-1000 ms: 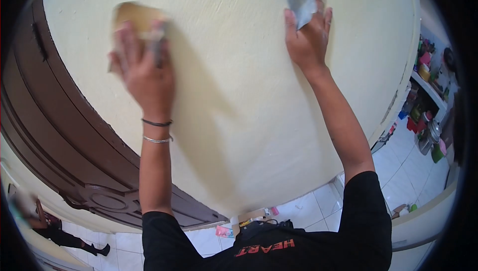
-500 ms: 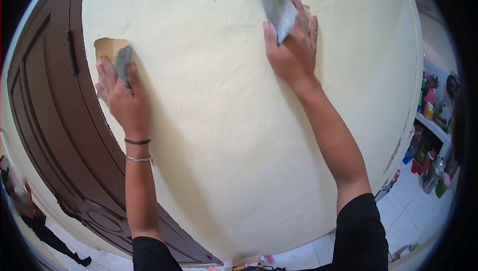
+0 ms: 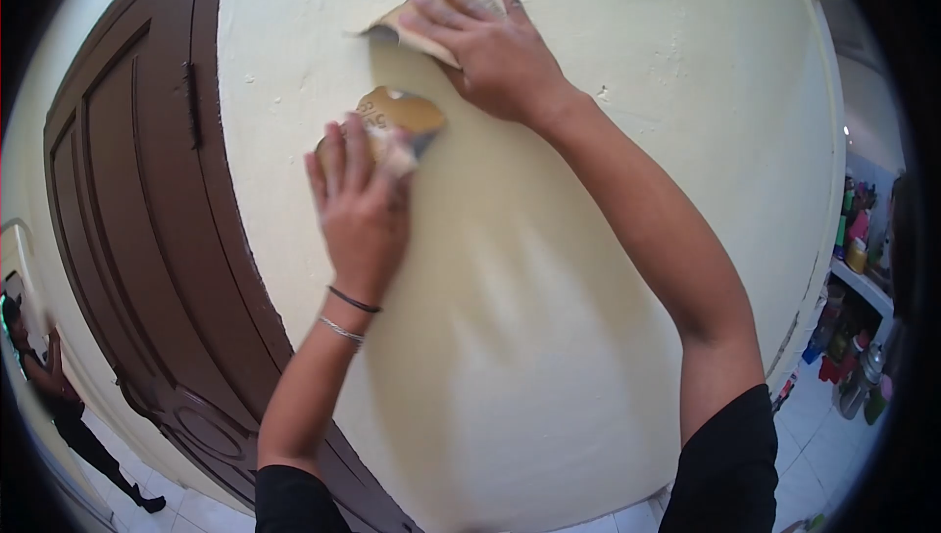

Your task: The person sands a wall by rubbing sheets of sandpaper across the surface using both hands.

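My left hand (image 3: 365,215) presses a piece of sandpaper (image 3: 410,114) to the cream wall (image 3: 676,151). Its tan printed back faces me, and a grey corner curls up at the right. Higher and to the right, my right hand (image 3: 505,61) lies with spread fingers over a second sandpaper sheet (image 3: 400,22) on the wall. That sheet's lower left edge lifts and shows the grey side. Motion blurs the fingers of both hands a little. The grit sides against the wall are mostly hidden.
A brown panelled door (image 3: 127,170) stands left of the wall. At the far left is another person (image 3: 54,386). Shelves with household goods (image 3: 858,254) and a metal container (image 3: 863,381) on the tiled floor are at the right.
Both hands have moved across the wall: the left one to the right, the right one to the left. Both sandpaper sheets now show more of their tan backs. The view has shifted slightly.
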A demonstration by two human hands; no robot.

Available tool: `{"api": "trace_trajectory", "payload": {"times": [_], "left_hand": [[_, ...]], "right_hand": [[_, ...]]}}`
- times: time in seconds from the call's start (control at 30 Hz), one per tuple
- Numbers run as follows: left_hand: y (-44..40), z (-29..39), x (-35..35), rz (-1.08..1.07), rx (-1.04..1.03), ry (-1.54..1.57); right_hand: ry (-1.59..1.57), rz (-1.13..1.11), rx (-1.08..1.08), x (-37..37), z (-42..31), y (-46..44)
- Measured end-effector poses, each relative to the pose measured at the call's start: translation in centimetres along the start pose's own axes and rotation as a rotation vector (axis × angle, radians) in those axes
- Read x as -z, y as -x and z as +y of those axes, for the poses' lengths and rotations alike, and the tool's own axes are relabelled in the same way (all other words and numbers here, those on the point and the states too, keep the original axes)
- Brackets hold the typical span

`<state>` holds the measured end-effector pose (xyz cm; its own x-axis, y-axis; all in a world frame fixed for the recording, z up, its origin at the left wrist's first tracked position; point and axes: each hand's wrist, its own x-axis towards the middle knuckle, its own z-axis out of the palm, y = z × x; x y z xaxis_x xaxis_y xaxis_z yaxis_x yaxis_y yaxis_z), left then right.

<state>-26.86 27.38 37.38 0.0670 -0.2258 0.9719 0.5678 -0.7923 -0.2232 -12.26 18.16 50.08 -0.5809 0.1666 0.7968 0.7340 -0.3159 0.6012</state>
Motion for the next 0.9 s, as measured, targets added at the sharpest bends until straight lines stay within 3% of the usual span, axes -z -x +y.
{"api": "trace_trajectory", "payload": {"times": [0.13,0.2,0.33,0.47,0.57,0.67,0.73,0.77,0.8,0.87,0.9], "left_hand": [[4.7,4.9,0.1,-0.3,-0.272,0.239],[6.2,4.5,0.7,-0.331,-0.314,0.209],[5.8,-1.2,2.3,-0.225,-0.067,0.032],[5.2,-5.7,4.2,-0.125,0.153,-0.033],[5.9,-6.7,4.7,-0.127,0.132,-0.054],[6.0,-7.4,5.4,-0.165,0.099,-0.051],[5.7,-7.9,5.5,-0.173,0.064,-0.088],[5.5,-8.1,5.7,-0.178,0.066,-0.09],[5.3,-8.4,5.8,-0.181,0.071,-0.1],[4.8,-9.0,6.0,-0.186,0.076,-0.109],[4.6,-9.5,6.0,-0.171,0.083,-0.105]], "right_hand": [[-0.016,0.124,-0.174,-0.8,-3.2,-0.7],[-0.1,0.004,0.022,-0.5,-5.4,0.1],[0.031,0.028,0.045,0.1,-2.2,-0.4],[-0.054,0.147,-0.206,0.2,-1.7,-3.0],[-0.059,0.122,-0.2,-1.4,-5.5,-1.2],[0.018,0.103,0.04,-0.4,-5.1,0.0],[0.035,0.106,-0.039,-0.4,-2.0,-1.5],[0.031,0.022,-0.225,0.2,-1.4,-2.7],[-0.096,0.167,-0.127,2.4,-1.0,-4.2],[-0.017,0.199,-0.236,1.1,-1.7,-3.7],[0.078,0.158,-0.192,0.2,-2.9,-2.3]]}}
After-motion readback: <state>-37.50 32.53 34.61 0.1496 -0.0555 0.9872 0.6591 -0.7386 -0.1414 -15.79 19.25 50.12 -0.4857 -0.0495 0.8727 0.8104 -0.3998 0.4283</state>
